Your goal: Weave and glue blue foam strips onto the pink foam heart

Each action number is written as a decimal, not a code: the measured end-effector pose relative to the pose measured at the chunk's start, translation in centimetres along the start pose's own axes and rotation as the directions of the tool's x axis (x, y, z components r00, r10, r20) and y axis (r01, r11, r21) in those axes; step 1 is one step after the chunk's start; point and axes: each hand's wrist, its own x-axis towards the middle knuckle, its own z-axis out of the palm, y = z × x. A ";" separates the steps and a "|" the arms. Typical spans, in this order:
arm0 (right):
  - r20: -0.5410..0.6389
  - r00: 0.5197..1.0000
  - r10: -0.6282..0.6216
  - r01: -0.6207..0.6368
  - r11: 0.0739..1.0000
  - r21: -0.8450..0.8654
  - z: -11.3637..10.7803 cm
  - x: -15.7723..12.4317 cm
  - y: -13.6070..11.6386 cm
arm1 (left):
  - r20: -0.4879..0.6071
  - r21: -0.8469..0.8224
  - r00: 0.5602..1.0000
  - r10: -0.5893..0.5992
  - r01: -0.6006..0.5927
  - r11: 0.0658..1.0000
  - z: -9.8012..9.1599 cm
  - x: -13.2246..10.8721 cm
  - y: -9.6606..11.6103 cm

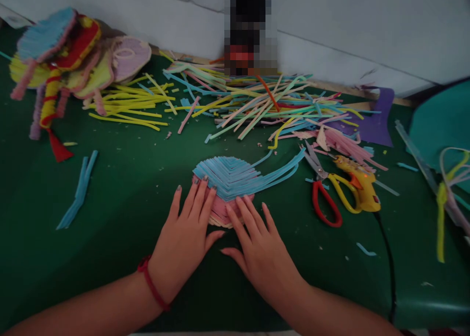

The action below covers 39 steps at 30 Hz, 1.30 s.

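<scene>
A leaf-shaped craft piece (229, 179) lies on the green table (121, 199); blue foam strips cover its top and pink strips its lower part, with blue ends trailing to the right. My left hand (185, 235) lies flat with fingers stretched out, its fingertips pressing the piece's left edge. My right hand (259, 245) is also flat and open, fingertips resting on the pink lower part. A red cord circles my left wrist.
Scissors with red and yellow handles (325, 191) and a yellow glue gun (358, 182) with a black cord lie to the right. A heap of coloured foam strips (257, 103) sits behind. Finished woven pieces (69, 57) are stacked at the far left. Loose blue strips (79, 189) lie left.
</scene>
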 end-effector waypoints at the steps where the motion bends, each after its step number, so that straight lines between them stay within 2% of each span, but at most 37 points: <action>1: 0.000 1.000 0.001 -0.001 1.000 0.005 0.0 0.0 0.0 | -0.004 0.002 1.000 0.001 -0.001 1.000 0.0 0.0 0.0; 13: 0.031 0.999 0.044 -0.047 0.995 0.088 -0.1 0.0 -0.5 | -0.008 0.007 1.000 0.005 -0.005 1.000 -0.1 0.1 0.0; 27: 0.060 0.997 0.044 -0.050 0.993 0.106 0.0 0.0 -0.5 | 0.031 0.003 1.000 -0.002 0.002 1.000 -0.3 0.1 0.0; 39: 0.042 0.997 0.058 -0.062 0.993 0.096 0.1 0.1 -0.5 | 0.019 -0.006 1.000 0.007 -0.007 1.000 -0.2 0.1 -0.1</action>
